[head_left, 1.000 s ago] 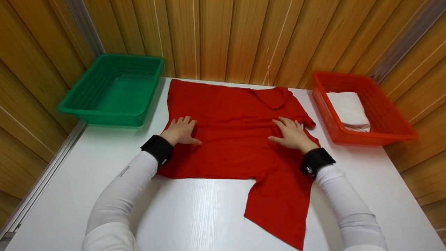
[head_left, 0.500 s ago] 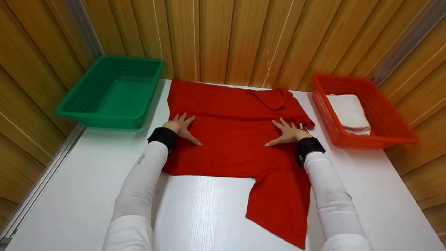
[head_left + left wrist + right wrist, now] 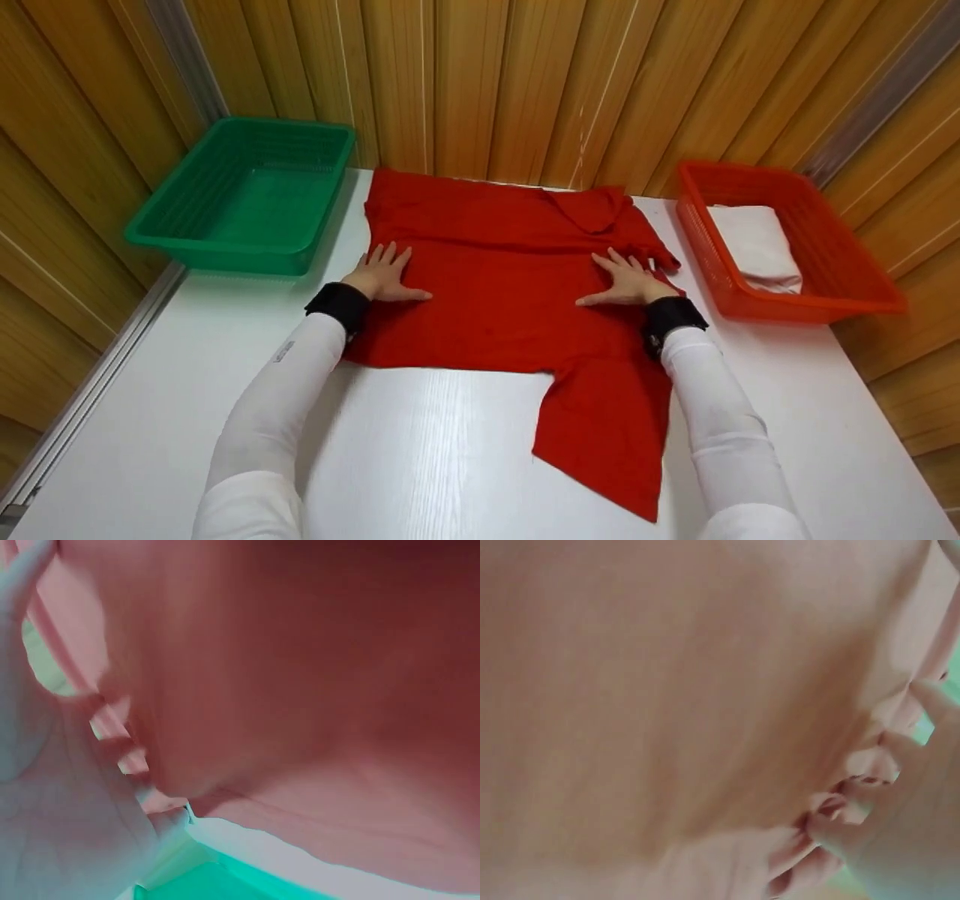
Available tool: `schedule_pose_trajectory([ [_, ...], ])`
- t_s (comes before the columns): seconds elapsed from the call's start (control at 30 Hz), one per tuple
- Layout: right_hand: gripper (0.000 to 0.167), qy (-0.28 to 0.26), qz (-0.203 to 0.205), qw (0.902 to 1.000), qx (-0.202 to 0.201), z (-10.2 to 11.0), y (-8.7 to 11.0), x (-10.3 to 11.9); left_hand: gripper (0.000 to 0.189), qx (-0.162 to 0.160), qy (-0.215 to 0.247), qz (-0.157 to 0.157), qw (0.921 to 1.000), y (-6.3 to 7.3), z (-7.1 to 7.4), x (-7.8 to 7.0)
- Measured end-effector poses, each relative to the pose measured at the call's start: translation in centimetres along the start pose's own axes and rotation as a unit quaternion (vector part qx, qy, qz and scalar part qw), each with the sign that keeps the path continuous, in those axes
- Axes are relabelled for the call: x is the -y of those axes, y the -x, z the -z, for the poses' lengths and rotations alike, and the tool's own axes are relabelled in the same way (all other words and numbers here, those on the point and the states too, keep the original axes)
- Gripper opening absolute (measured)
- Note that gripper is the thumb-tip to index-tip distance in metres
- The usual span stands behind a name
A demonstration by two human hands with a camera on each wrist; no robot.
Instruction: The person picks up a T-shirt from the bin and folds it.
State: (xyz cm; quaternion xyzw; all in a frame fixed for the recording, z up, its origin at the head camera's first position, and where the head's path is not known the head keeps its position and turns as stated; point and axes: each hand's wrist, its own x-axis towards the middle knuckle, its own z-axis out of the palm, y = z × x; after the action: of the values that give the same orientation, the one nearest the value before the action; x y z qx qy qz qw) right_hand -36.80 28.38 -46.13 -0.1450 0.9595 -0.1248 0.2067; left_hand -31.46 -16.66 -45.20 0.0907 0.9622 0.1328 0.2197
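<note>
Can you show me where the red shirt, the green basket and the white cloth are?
Red shirt (image 3: 499,304): head view, on the middle of its body, between the hands.
Green basket (image 3: 234,259): head view, on its near wall.
White cloth (image 3: 754,244): head view, on its upper face.

The shirt (image 3: 499,315) lies on the table (image 3: 442,442), the wall (image 3: 465,82) just behind it. Left of the shirt stands one basket (image 3: 240,259); right of it, a second basket (image 3: 780,309) — with a cloth (image 3: 757,247) in the half nearer the shirt. On the shirt, the left hand (image 3: 384,277) rests near its left edge, the right hand (image 3: 624,281) near its right — the near sleeve (image 3: 607,431) lies at its front right.
</note>
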Motion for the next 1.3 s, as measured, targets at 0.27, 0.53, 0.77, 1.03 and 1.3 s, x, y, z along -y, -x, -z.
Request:
schedule_pose_trajectory([
  [0.27, 0.117, -0.003, -0.002, 0.9996, 0.028, -0.7, 2.8, 0.2, 0.106, 0.01, -0.025, 0.002, 0.9996, 3.7, -1.5, -0.2],
  [0.53, 0.119, 0.005, 0.003, 0.9995, 0.032, -1.4, 4.0, -0.6, 0.118, -0.022, 0.004, 0.029, 0.9993, 4.9, -2.3, 1.8],
  [0.77, 0.118, 0.005, 0.008, 0.9998, 0.019, -1.4, 4.0, -0.8, 0.106, -0.045, -0.033, 0.092, 0.9942, 5.7, -2.1, 1.9],
  [1.03, 0.118, 0.005, 0.004, 0.9999, 0.01, -1.4, 4.2, -0.8, 0.097, -0.022, -0.027, 0.038, 0.9987, 4.4, -1.2, 0.7],
  [1.3, 0.117, 0.005, 0.014, 0.9998, 0.01, -1.7, 4.5, -1.9, 0.105, 0.003, 0.009, 0.002, 1.0, 3.8, -1.5, 2.5],
])
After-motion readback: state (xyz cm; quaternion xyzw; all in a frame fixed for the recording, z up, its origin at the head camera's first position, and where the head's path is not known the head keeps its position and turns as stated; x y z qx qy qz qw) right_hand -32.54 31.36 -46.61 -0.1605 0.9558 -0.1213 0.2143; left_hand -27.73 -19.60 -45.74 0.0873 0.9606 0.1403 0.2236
